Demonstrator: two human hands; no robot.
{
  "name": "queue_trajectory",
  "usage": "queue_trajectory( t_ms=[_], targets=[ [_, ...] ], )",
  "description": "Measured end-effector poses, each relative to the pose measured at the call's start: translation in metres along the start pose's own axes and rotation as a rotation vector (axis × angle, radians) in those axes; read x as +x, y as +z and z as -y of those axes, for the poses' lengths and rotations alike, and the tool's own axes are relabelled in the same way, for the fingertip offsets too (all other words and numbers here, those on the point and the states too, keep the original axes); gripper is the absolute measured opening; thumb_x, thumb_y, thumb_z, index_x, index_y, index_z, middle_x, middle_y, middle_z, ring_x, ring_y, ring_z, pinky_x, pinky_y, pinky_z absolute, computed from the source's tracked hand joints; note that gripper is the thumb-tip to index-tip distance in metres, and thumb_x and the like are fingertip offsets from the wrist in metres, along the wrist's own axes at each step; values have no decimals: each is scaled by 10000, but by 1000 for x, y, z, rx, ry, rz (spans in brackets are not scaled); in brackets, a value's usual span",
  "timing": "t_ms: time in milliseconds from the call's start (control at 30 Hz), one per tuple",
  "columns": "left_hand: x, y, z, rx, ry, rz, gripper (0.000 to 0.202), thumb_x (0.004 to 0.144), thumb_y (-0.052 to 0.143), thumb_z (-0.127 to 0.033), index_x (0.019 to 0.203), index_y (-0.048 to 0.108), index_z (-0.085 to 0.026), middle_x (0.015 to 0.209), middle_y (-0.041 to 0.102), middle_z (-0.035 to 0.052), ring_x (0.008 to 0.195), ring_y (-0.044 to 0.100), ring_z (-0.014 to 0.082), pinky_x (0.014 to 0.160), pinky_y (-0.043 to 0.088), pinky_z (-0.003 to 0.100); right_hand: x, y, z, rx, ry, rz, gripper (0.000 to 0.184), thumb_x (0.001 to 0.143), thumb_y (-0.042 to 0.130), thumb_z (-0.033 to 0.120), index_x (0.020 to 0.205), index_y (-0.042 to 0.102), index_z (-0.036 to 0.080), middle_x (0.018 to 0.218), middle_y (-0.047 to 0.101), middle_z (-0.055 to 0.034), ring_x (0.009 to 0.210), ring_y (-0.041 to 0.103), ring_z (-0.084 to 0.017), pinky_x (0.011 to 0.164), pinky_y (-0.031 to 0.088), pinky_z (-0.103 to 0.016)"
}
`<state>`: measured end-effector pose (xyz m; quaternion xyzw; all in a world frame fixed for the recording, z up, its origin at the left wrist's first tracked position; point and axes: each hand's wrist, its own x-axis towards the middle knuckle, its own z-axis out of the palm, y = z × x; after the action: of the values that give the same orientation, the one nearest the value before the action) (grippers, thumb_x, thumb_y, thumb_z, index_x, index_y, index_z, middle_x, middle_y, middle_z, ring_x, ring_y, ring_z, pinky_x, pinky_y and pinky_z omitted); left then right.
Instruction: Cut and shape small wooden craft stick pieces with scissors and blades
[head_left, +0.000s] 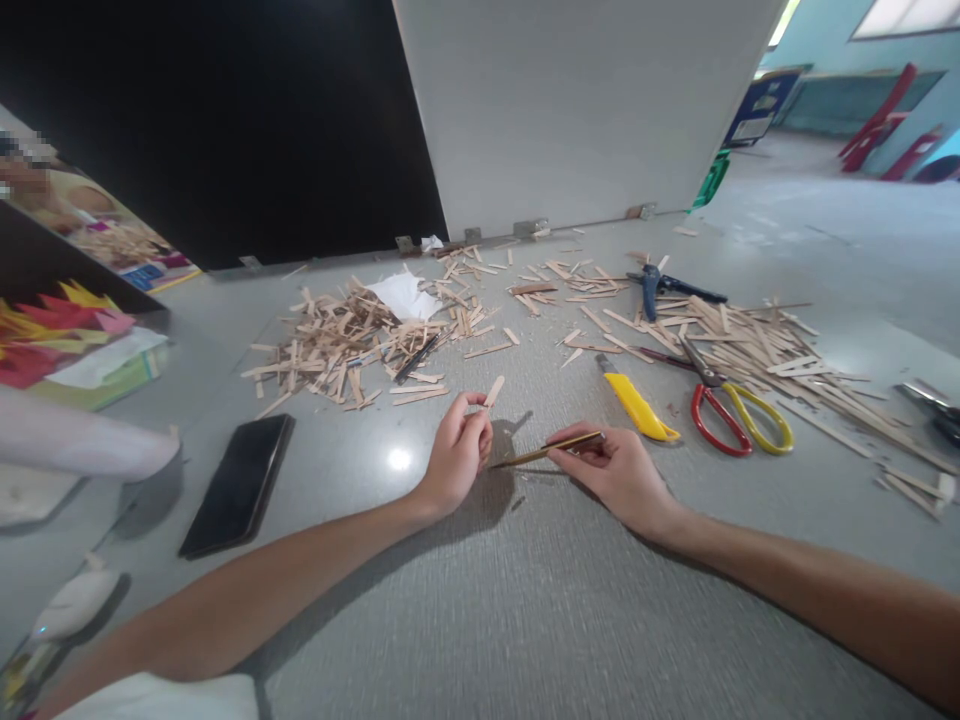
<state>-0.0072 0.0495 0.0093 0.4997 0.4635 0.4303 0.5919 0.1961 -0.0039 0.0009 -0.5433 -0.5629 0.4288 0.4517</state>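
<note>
Between the thumb and fingers of my left hand (pixel 462 450) is a short wooden craft stick (pixel 494 391) with a rounded tip, pointing up. My right hand (pixel 619 478) grips a slim, brass-coloured and dark tool (pixel 541 453), perhaps a file or blade; its exact kind does not show. The tool's thin end reaches left to just beside my left hand, and I cannot tell whether it touches the stick. Both hands are low over the grey table (pixel 420 620). Beyond my right hand lies a yellow utility knife (pixel 637 405).
A heap of wooden stick pieces (pixel 337 335) with crumpled paper (pixel 405 296) lies behind my left hand. Scissors (pixel 739 415), blue-handled cutters (pixel 651 290) and more strips (pixel 757 345) are at right. A phone (pixel 238 485) lies left. Upright panels (pixel 585 110) stand behind.
</note>
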Motion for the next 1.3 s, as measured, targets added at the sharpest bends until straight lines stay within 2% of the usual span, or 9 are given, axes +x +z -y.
queue_trajectory(
  t_ms=[167, 233, 700, 900, 1300],
  targets=[
    [0, 0, 0, 4, 3, 4, 276, 808, 622, -459, 942, 509, -246, 519, 403, -144, 385, 324, 83, 381, 272, 192, 0, 0, 2, -33, 10, 5, 225, 835, 777, 412, 887, 839, 202, 624, 662, 2, 537, 539, -150, 495, 425, -266],
    [-1, 0, 0, 7, 3, 3, 291, 796, 617, -477, 932, 501, -247, 514, 400, -146, 387, 322, 81, 378, 275, 189, 0, 0, 4, -40, 14, 11, 231, 835, 765, 410, 884, 836, 195, 600, 623, 16, 532, 515, -142, 493, 410, -259],
    [1, 1, 0, 16, -4, -4, 311, 788, 609, -492, 939, 494, -245, 514, 405, -149, 388, 323, 78, 372, 259, 188, 0, 0, 5, -36, 22, 37, 243, 834, 730, 431, 884, 799, 202, 657, 651, 1, 591, 567, -160, 575, 499, -286],
    [1, 2, 0, 12, -1, -3, 309, 782, 614, -487, 933, 493, -246, 509, 404, -149, 386, 326, 78, 372, 260, 188, 1, 1, 2, -47, 16, 42, 249, 839, 730, 438, 893, 806, 207, 740, 726, -40, 637, 610, -177, 605, 524, -303],
    [1, 0, 2, 12, 3, 6, 295, 801, 621, -479, 939, 495, -250, 515, 406, -145, 390, 321, 84, 377, 267, 192, 0, 0, 4, -53, 13, 47, 230, 850, 722, 421, 895, 796, 208, 724, 715, -25, 621, 612, -170, 608, 543, -296]
  ],
)
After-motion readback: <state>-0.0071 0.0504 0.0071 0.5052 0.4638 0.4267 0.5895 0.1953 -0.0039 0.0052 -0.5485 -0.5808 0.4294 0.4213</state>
